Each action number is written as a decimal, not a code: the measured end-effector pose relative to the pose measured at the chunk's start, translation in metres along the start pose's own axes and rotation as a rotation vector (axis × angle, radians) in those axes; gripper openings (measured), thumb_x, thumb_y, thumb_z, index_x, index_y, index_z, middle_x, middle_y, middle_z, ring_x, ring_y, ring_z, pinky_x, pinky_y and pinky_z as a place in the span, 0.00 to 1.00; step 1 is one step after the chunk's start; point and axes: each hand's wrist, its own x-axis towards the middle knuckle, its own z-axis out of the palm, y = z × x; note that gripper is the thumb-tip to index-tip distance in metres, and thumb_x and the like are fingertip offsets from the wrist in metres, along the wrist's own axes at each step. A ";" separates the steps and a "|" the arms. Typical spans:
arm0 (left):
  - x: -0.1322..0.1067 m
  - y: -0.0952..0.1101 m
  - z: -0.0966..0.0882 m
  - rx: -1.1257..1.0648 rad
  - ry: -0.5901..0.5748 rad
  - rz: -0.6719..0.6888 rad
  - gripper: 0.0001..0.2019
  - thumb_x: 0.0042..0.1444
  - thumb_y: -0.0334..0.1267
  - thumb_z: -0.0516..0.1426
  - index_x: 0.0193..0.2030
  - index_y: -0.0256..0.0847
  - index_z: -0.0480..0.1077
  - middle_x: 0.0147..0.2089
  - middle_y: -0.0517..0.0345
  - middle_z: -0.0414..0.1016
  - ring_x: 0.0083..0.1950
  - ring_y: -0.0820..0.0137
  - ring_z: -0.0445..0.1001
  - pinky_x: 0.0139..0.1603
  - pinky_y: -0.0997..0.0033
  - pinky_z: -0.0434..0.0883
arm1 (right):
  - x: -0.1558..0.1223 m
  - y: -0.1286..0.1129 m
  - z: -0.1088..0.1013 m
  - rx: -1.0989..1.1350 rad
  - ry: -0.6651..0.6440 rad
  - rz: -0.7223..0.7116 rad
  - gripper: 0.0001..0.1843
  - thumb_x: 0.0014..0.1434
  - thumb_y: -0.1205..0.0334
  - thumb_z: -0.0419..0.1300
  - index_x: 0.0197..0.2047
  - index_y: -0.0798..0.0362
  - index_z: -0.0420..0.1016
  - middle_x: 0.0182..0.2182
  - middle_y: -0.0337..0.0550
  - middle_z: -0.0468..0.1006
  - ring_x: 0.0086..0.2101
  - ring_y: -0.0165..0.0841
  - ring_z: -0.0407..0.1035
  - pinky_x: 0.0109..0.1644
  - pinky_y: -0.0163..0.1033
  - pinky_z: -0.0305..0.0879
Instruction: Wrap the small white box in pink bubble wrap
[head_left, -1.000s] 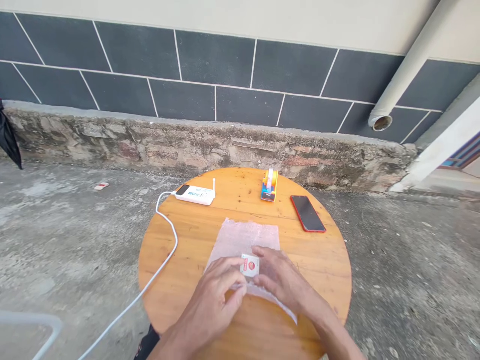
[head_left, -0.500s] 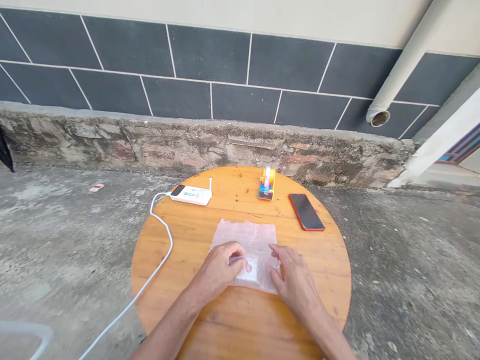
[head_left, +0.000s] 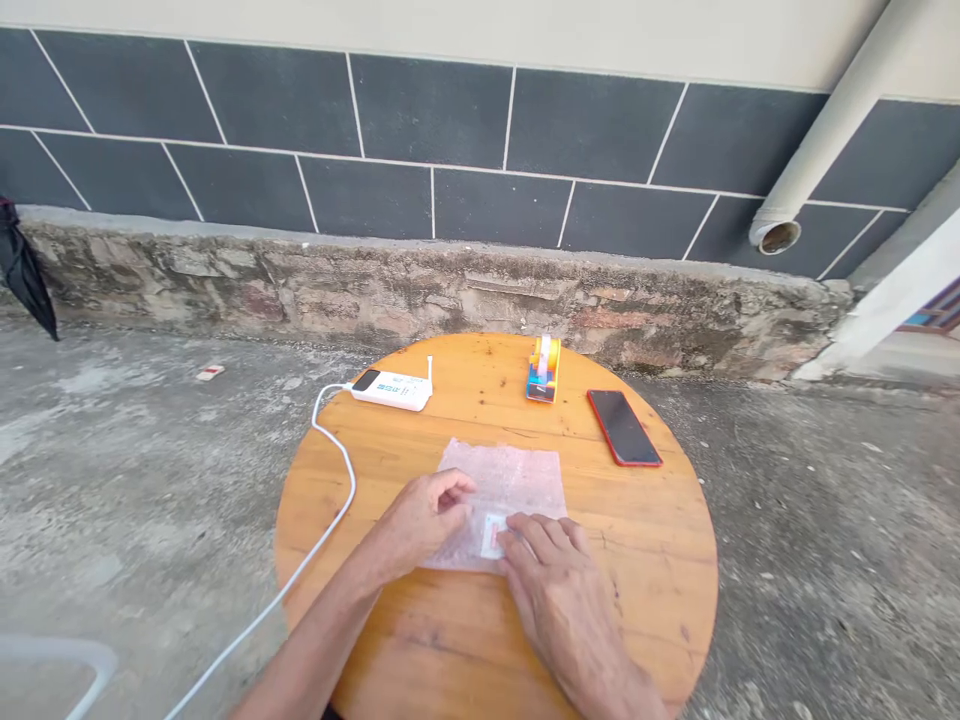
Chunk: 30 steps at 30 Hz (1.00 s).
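Observation:
A sheet of pinkish clear bubble wrap (head_left: 510,475) lies on the round wooden table (head_left: 450,625). Near its front edge is a small flat white rectangle with reddish print (head_left: 493,537); whether it is under a layer of the wrap I cannot tell. My right hand (head_left: 551,580) rests its fingers over the right side of this white piece and the wrap. On the left edge of the sheet, my left hand (head_left: 424,520) is loosely curved, a gap showing between thumb and forefinger, with nothing visible in it.
At the back left sits a white device (head_left: 391,390) with a short antenna and a white cable (head_left: 330,530) running off the table. A tape dispenser (head_left: 543,370) stands at the back, a red-edged phone (head_left: 624,428) to its right. Beyond is a stone-based wall (head_left: 450,285).
My left hand has moved left, off the white piece, its pinch loosened. My right hand has come leftward onto the white piece and the wrap. The view has shifted slightly.

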 end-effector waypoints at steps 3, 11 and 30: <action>-0.009 -0.013 -0.011 0.052 0.030 -0.053 0.11 0.52 0.35 0.52 0.39 0.39 0.74 0.30 0.61 0.75 0.30 0.69 0.71 0.31 0.74 0.65 | 0.002 0.000 -0.003 0.005 -0.055 0.005 0.13 0.58 0.74 0.54 0.44 0.51 0.72 0.42 0.45 0.76 0.40 0.39 0.68 0.45 0.45 0.58; -0.078 -0.042 -0.017 -0.074 0.351 -0.302 0.19 0.53 0.50 0.57 0.47 0.39 0.69 0.32 0.58 0.73 0.32 0.67 0.73 0.31 0.71 0.70 | 0.005 0.001 -0.005 -0.008 -0.091 0.001 0.14 0.56 0.75 0.56 0.44 0.51 0.72 0.42 0.45 0.74 0.40 0.39 0.67 0.43 0.44 0.61; -0.049 0.008 -0.002 -0.492 0.124 -0.607 0.19 0.41 0.47 0.65 0.33 0.33 0.72 0.28 0.54 0.76 0.25 0.71 0.75 0.19 0.78 0.70 | 0.005 0.007 -0.002 -0.018 -0.067 -0.057 0.12 0.56 0.72 0.59 0.42 0.50 0.74 0.42 0.45 0.76 0.41 0.40 0.67 0.45 0.45 0.57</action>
